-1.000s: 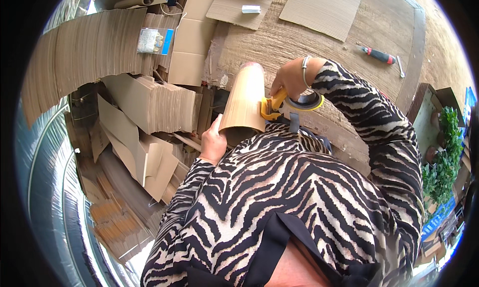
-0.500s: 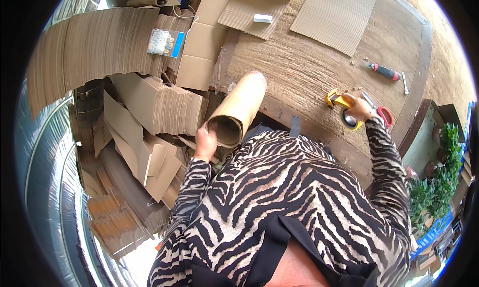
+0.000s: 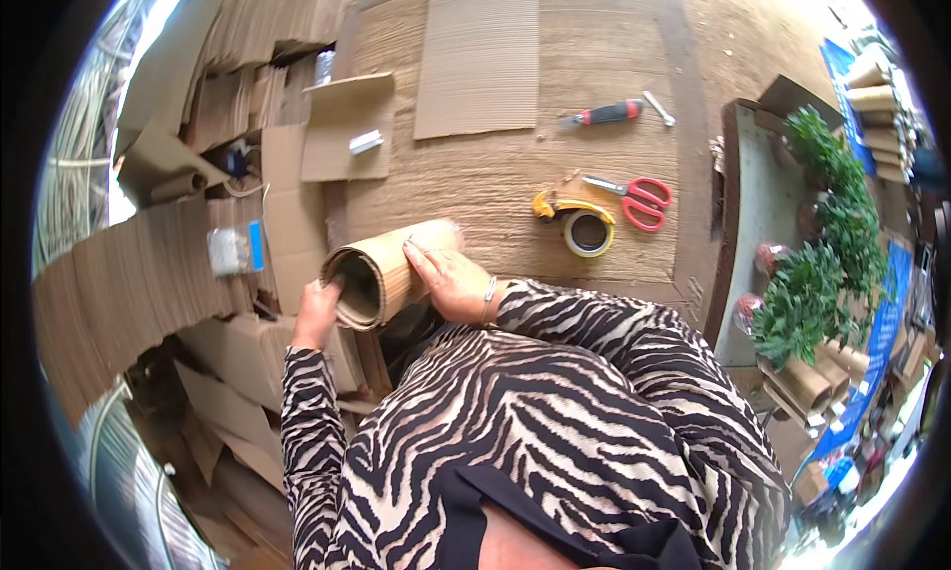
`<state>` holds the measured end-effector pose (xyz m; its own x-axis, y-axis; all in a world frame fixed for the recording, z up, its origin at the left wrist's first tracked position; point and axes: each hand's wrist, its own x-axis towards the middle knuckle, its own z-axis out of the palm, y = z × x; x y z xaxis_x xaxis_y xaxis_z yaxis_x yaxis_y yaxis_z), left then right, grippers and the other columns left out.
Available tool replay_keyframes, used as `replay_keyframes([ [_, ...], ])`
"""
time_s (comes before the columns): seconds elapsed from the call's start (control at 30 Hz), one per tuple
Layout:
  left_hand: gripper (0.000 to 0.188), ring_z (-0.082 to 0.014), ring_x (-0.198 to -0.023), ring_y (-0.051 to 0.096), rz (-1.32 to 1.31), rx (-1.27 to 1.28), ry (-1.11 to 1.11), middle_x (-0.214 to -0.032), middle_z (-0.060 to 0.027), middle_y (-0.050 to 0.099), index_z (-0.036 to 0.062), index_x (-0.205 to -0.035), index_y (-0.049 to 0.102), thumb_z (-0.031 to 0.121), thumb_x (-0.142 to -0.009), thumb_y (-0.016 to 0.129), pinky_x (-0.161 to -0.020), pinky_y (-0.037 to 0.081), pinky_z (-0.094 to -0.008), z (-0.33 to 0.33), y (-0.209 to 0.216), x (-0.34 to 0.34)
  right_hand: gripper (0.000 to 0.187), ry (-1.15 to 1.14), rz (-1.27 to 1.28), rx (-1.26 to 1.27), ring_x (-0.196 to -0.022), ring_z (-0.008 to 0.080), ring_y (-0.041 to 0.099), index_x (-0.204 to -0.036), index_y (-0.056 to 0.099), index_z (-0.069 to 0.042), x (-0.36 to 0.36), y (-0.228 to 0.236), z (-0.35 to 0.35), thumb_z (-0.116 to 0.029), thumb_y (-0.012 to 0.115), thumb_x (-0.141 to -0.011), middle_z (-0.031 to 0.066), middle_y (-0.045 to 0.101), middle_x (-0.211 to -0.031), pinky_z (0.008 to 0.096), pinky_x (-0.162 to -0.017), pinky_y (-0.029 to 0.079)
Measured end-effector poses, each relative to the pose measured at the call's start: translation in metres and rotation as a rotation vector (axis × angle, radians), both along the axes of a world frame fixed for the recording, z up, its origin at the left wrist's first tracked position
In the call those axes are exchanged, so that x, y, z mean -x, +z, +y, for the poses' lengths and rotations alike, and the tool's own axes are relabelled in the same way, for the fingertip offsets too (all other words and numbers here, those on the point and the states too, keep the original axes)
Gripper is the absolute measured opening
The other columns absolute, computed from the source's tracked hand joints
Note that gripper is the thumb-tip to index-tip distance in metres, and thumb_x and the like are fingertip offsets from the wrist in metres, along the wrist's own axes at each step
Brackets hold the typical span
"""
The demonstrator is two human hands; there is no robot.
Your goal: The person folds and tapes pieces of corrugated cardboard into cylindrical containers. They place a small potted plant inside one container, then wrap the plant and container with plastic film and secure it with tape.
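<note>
A rolled-up tube of brown corrugated cardboard (image 3: 394,271) lies at the table's near left edge, its hollow end turned toward me. My left hand (image 3: 315,312) grips the rim of that end, the thumb at the opening. My right hand (image 3: 451,278) rests on the tube's upper right side, fingers stretched out along its surface. To the right of the tube sit a yellow tape dispenser (image 3: 551,206) with a tape roll (image 3: 588,233) and red-handled scissors (image 3: 646,205). Neither hand touches these.
A ribbed cardboard sheet (image 3: 477,60), a red-and-black knife (image 3: 609,112) and a small white stick (image 3: 658,107) lie farther back. On a cardboard piece (image 3: 347,104) is a white block (image 3: 366,142). Stacked cardboard (image 3: 124,283) crowds the left; green plants (image 3: 807,312) stand at right.
My right hand has left the tape dispenser and come over to the cardboard tube. The tube has tilted and its open end shifted left. The view has turned toward the right.
</note>
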<state>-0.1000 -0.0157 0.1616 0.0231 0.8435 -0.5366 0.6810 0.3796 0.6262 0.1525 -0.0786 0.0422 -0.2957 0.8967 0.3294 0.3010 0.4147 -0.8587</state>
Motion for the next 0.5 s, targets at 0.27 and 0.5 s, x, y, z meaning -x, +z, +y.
replay_keyframes([
  [0.27,0.043,-0.0234,-0.11,0.062,0.163,-0.428,-0.266,-0.121,-0.0182,0.063,0.0026,-0.135,0.049,0.02,-0.096,0.057,-0.096,0.046,-0.0346,0.039,0.002,-0.06,0.043,-0.525,-0.643,0.537,-0.103,0.036,0.062,-0.122,0.06,-0.009,-0.234,-0.111,0.046,-0.005,0.061,-0.079,0.0191,0.064,-0.109,0.0454,-0.09,0.05],
  [0.5,0.061,-0.0216,-0.111,0.06,-0.41,-0.413,-0.016,-0.126,-0.0171,0.059,-0.0035,-0.14,0.042,0.042,-0.101,0.048,-0.102,0.044,-0.0343,0.023,-0.003,-0.063,0.039,-0.496,-0.309,0.529,-0.104,0.0332,0.065,-0.127,0.059,-0.01,-0.23,-0.095,0.086,-0.01,0.057,-0.089,0.018,0.066,-0.115,0.0403,-0.092,0.052],
])
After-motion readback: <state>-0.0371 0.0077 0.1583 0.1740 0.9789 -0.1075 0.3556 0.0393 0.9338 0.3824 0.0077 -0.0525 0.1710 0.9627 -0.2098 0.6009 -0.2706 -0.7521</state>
